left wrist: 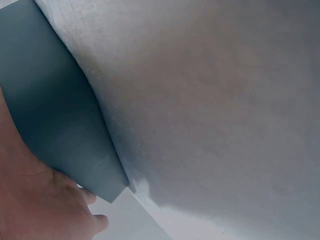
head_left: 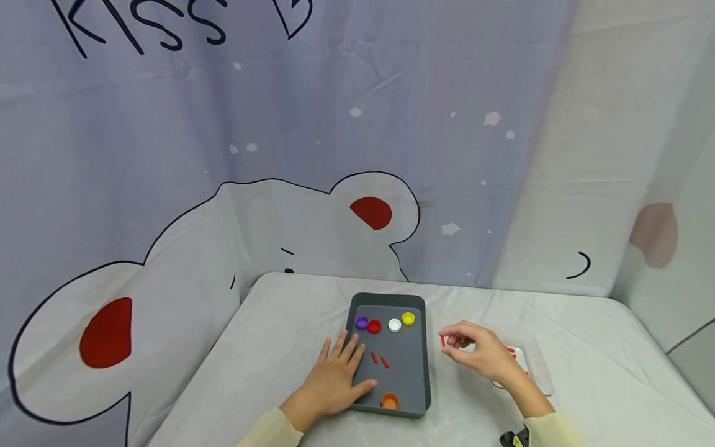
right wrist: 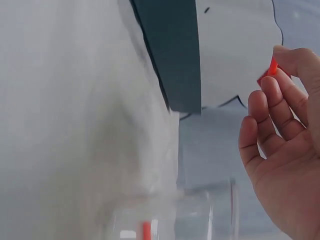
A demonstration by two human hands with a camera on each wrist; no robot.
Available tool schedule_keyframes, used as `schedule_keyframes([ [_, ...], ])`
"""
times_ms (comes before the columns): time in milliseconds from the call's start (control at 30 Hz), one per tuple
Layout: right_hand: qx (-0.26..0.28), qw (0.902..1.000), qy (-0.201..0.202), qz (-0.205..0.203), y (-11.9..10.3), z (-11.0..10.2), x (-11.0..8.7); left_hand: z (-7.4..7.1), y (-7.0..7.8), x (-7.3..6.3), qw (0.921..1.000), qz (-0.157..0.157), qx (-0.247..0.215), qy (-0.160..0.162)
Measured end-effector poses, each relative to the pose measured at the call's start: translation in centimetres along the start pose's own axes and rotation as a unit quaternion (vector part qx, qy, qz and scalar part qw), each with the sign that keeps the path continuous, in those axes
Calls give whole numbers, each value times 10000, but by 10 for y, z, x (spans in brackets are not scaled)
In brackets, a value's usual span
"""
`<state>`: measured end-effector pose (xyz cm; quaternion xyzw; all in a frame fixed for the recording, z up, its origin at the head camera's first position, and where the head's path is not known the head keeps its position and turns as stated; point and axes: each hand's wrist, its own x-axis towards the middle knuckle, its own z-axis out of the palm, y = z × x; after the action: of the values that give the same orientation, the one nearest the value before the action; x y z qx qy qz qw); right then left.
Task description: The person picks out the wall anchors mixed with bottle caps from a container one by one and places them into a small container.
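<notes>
My left hand [head_left: 332, 379] lies with its fingers spread over the left side of a dark grey tray [head_left: 422, 347]. In the left wrist view that hand [left wrist: 40, 200] is at the tray's outer wall [left wrist: 65, 110]. Just right of the tray, my right hand [head_left: 483, 351] pinches a small red stick [head_left: 443, 341] between thumb and index finger. The right wrist view shows the stick [right wrist: 272, 66] upright at the fingertips, the other fingers loosely bent. Two similar red sticks [head_left: 385, 361] lie mid-tray, near the left fingers. An orange round cap [head_left: 390, 401] sits at the tray's front edge.
Purple [head_left: 362, 322], red [head_left: 373, 326], white [head_left: 395, 325] and yellow caps [head_left: 408, 318] line the tray's far end. Beyond the right hand stands a clear container [head_left: 540, 366] with more red sticks [head_left: 511, 349]. A white cloth [head_left: 290, 323] covers the table; a printed curtain hangs behind.
</notes>
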<state>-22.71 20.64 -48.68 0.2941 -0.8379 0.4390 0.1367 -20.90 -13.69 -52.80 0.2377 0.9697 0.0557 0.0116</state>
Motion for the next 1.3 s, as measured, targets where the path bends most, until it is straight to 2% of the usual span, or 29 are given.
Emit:
schedule_keyframes([
  [367,-124,9988,209,419,2,-32,-28,-4,2,-1,10000,-14,-28,-14],
  [767,33,9862,214,1643,12,-65,-57,-7,4,-2,9999,52,-131,36],
  [1067,-433,9879,343,1447,22,-77,-72,-3,2,-1,10000,-7,-48,-1],
  [1300,-345,9900,277,1339,26,-82,-72,-7,3,-2,10000,35,-73,16],
])
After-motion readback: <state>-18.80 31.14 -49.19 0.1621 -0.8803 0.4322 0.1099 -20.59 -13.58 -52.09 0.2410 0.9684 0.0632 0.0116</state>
